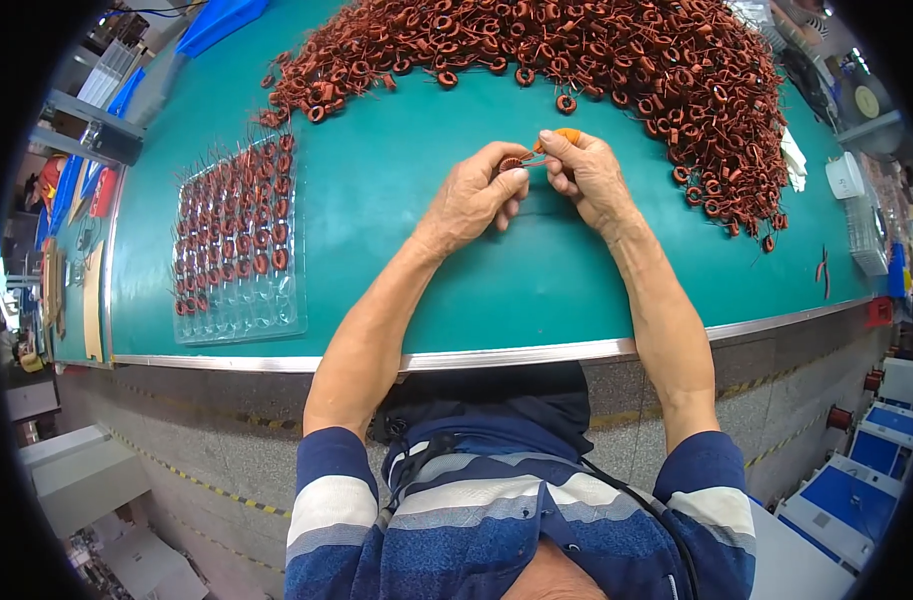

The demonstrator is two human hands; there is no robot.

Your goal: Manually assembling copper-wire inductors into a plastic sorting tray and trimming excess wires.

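Observation:
My left hand [473, 198] is closed around a small copper-wound toroid coil [511, 164], pinched between thumb and fingers above the green table. Close beside it, my right hand [589, 178] grips a small tool with an orange handle [570, 135], whose thin metal end reaches toward the coil. The fingers hide much of the tool, so its exact kind cannot be made out. Left of my hands lies a clear plastic tray [254, 318] with rows of upright coils, their wire leads sticking up. The tray's near rows hold few coils.
A large heap of loose coils [676, 90] curves across the far and right side of the table. One single coil [566, 104] lies just beyond my right hand. Red-handled cutters [823, 272] rest at the right. A metal edge [516, 355] borders the table's near side.

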